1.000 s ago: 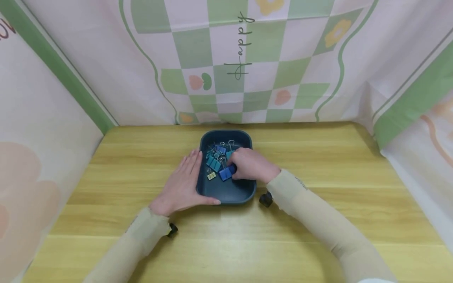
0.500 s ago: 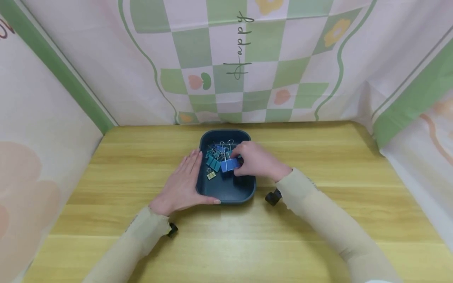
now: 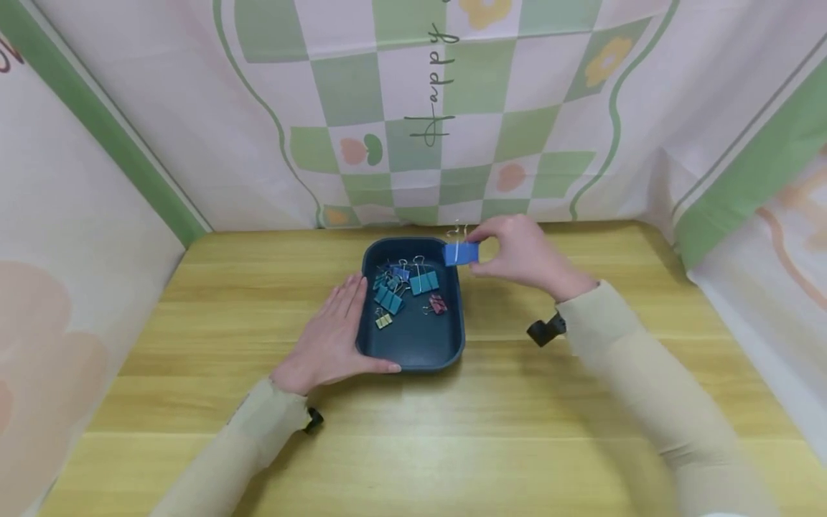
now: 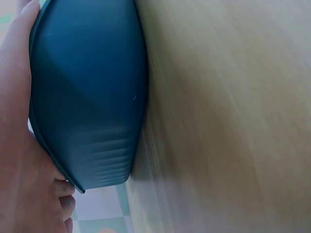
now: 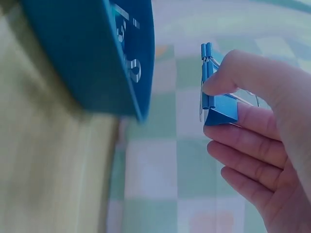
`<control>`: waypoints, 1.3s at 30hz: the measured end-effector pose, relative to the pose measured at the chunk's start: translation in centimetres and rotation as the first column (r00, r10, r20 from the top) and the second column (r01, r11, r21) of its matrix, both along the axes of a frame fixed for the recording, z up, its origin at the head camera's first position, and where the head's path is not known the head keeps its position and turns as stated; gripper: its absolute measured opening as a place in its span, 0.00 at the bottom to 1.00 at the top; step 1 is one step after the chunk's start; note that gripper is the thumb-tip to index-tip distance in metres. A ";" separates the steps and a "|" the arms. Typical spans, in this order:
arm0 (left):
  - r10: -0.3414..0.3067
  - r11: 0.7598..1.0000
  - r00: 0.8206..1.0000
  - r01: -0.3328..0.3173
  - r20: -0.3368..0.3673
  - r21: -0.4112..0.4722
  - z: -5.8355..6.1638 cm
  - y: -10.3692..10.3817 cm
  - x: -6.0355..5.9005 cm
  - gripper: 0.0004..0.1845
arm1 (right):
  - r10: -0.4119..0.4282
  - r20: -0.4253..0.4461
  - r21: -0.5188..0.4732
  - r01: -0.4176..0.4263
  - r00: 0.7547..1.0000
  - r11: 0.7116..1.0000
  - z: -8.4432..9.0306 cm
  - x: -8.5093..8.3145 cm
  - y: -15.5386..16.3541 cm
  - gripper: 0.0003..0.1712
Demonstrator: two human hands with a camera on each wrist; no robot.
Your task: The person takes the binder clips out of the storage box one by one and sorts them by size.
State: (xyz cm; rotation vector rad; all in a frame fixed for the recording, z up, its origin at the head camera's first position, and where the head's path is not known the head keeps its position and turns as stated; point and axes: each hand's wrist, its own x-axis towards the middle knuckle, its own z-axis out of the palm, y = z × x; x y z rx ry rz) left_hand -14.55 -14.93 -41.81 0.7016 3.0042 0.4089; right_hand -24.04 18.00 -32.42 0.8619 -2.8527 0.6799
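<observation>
A dark blue tray (image 3: 420,353) stands on the table with several binder clips in it. My left hand (image 3: 329,337) rests against its left side and front corner, fingers straight along the rim, thumb along the front edge. Above the tray's right rim, my right hand (image 3: 520,255) pinches a large blue binder clip (image 3: 460,253) between thumb and fingers, its wire handles pointing up. The right wrist view shows this blue clip (image 5: 223,110) up close, well above the table. In the tray lie teal clips (image 3: 424,282), a small yellow clip (image 3: 384,320) and a red patterned clip (image 3: 438,304).
The wooden table (image 3: 413,445) reaches to a fabric backdrop (image 3: 413,143) with a green and white check behind the tray. White fabric also hangs along both sides. A black wrist camera (image 3: 546,329) sits at the right sleeve.
My right hand has lifted the blue binder clip out of the tray, up and to the right. The red clip and a teal clip behind it now show. My left hand stays put.
</observation>
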 end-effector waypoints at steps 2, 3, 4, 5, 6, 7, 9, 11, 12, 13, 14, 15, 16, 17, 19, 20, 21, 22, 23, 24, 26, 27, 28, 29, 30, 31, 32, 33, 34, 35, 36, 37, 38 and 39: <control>-0.001 1.000 1.000 0.001 -0.003 0.006 0.0 0.0 0.0 0.80 | -0.029 0.021 -0.009 0.029 0.999 1.000 0.3 -0.5 1.2 0.24; -0.001 1.000 1.000 0.001 -0.004 0.006 0.0 0.0 0.0 0.80 | -0.046 0.031 -0.013 0.047 0.998 0.999 0.4 -0.7 1.8 0.25; -0.001 1.000 1.000 0.001 -0.007 0.007 0.0 0.0 0.0 0.80 | -0.059 0.044 -0.020 0.060 0.997 0.998 0.5 -0.9 2.4 0.25; 0.000 1.000 1.000 0.000 -0.007 0.007 0.0 -0.1 0.0 0.80 | -0.072 0.055 -0.025 0.073 0.996 0.997 0.6 -1.1 2.9 0.25; 0.000 1.000 1.000 0.000 -0.007 0.007 0.0 -0.1 0.0 0.80 | -0.083 0.061 -0.031 0.085 0.995 0.996 0.6 -1.3 3.4 0.25; 0.002 1.000 1.000 -0.002 -0.005 0.007 0.0 -0.1 0.0 0.80 | -0.092 0.069 -0.036 0.095 0.993 0.995 0.6 -1.4 3.8 0.25; 0.005 1.000 1.000 -0.005 -0.002 0.006 0.0 -0.1 0.0 0.80 | -0.103 0.080 -0.043 0.106 0.991 0.993 0.5 -1.8 4.4 0.25; 0.007 1.000 1.000 -0.007 -0.001 0.005 0.0 -0.1 0.1 0.80 | -0.106 0.095 -0.055 0.112 0.990 0.992 0.1 -2.2 4.8 0.25; 0.007 1.000 1.000 -0.007 -0.003 0.005 0.0 -0.1 0.1 0.80 | -0.111 0.113 -0.063 0.119 0.987 0.991 -0.3 -2.4 5.0 0.25; 0.007 1.000 1.000 -0.007 -0.005 0.004 0.0 -0.2 0.1 0.80 | -0.113 0.125 -0.068 0.122 0.986 0.990 -0.8 -2.6 5.1 0.25; 0.007 1.000 1.000 -0.007 -0.007 0.003 0.0 -0.2 0.1 0.80 | -0.115 0.134 -0.074 0.126 0.984 0.989 -1.4 -2.9 5.2 0.25; 0.006 1.000 1.000 -0.006 -0.008 0.003 0.0 -0.2 0.1 0.80 | -0.119 0.146 -0.079 0.132 0.982 0.988 -2.1 -3.1 5.4 0.25; 0.006 1.000 1.000 -0.006 -0.009 0.003 0.0 -0.2 0.1 0.80 | -0.122 0.158 -0.088 0.137 0.980 0.987 -2.8 -3.4 5.5 0.25; 0.007 1.000 1.000 -0.007 -0.008 0.003 0.0 -0.2 0.1 0.80 | -0.130 0.169 -0.091 0.147 0.977 0.985 -3.6 -3.6 5.5 0.25; 0.007 1.000 1.000 -0.007 -0.007 0.007 0.0 -0.2 0.1 0.80 | -0.140 0.187 -0.081 0.157 0.972 0.984 -5.1 -4.0 5.6 0.24; 0.007 1.000 1.000 -0.007 -0.007 0.009 0.0 -0.2 0.1 0.80 | -0.144 0.200 -0.074 0.162 0.969 0.984 -5.7 -4.2 5.6 0.23; 0.008 1.000 1.000 -0.008 -0.007 0.008 0.0 -0.2 0.0 0.79 | -0.146 0.211 -0.065 0.163 0.966 0.984 -6.2 -4.3 5.6 0.23; 0.007 1.000 1.000 -0.007 -0.008 0.007 0.0 -0.1 0.0 0.80 | -0.147 0.220 -0.057 0.164 0.964 0.985 -6.7 -4.4 5.6 0.22; 0.005 1.000 1.000 -0.005 -0.010 0.007 -0.1 -0.1 0.0 0.80 | -0.150 0.230 -0.048 0.165 0.962 0.985 -7.2 -4.4 5.6 0.22; 0.003 1.000 1.000 -0.003 -0.012 0.005 -0.1 -0.1 0.0 0.80 | -0.145 0.234 -0.044 0.159 0.961 0.986 -7.6 -4.5 5.6 0.21; 0.002 1.000 1.000 -0.002 -0.016 -0.002 -0.2 -0.1 0.0 0.80 | -0.136 0.237 -0.041 0.150 0.962 0.988 -8.2 -4.6 5.7 0.20; 0.001 1.000 1.000 -0.001 -0.017 -0.003 -0.2 -0.1 0.0 0.80 | -0.132 0.234 -0.044 0.146 0.963 0.988 -8.5 -4.6 5.7 0.20; 0.000 1.000 1.000 0.000 -0.017 -0.001 -0.3 -0.1 0.0 0.80 | -0.129 0.231 -0.048 0.144 0.964 0.988 -8.7 -4.7 5.7 0.20; 0.000 1.000 1.000 0.000 -0.019 0.001 -0.3 0.0 -0.1 0.80 | -0.126 0.230 -0.051 0.141 0.965 0.989 -8.9 -4.7 5.8 0.20; 0.001 1.000 1.000 -0.001 -0.018 0.001 -0.3 0.0 -0.1 0.80 | -0.121 0.226 -0.055 0.137 0.967 0.989 -9.0 -4.7 5.8 0.20; 0.001 1.000 1.000 -0.001 -0.018 0.003 -0.3 0.0 0.0 0.80 | -0.119 0.224 -0.054 0.134 0.967 0.989 -9.1 -4.8 5.9 0.20; 0.002 1.000 1.000 -0.002 -0.016 0.006 -0.3 0.0 0.0 0.80 | -0.114 0.226 -0.056 0.130 0.967 0.990 -9.2 -4.8 5.9 0.20; 0.003 1.000 1.000 -0.003 -0.014 0.007 -0.3 0.0 0.0 0.80 | -0.114 0.227 -0.059 0.131 0.967 0.990 -9.2 -4.8 5.9 0.20; 0.003 1.000 1.000 -0.002 -0.013 0.007 -0.3 0.0 0.0 0.80 | -0.112 0.230 -0.061 0.129 0.967 0.990 -9.2 -4.8 6.0 0.20; 0.003 1.000 1.000 -0.003 -0.013 0.006 -0.3 0.0 0.0 0.80 | -0.109 0.236 -0.064 0.128 0.966 0.990 -9.3 -4.9 6.0 0.20; 0.002 1.000 1.000 -0.002 -0.013 0.008 -0.3 0.0 0.0 0.79 | -0.108 0.240 -0.067 0.127 0.965 0.990 -9.3 -4.9 6.1 0.21; 0.001 1.000 1.000 -0.001 -0.013 0.009 -0.3 0.0 0.0 0.79 | -0.106 0.246 -0.070 0.127 0.963 0.989 -9.3 -4.8 6.1 0.21; 0.002 1.000 1.000 -0.002 -0.011 0.009 -0.3 0.0 -0.1 0.79 | -0.107 0.252 -0.076 0.130 0.962 0.989 -9.3 -4.8 6.2 0.21; 0.002 1.000 1.000 -0.002 -0.010 0.009 -0.3 0.0 0.0 0.79 | -0.109 0.257 -0.080 0.134 0.960 0.988 -9.3 -4.8 6.2 0.22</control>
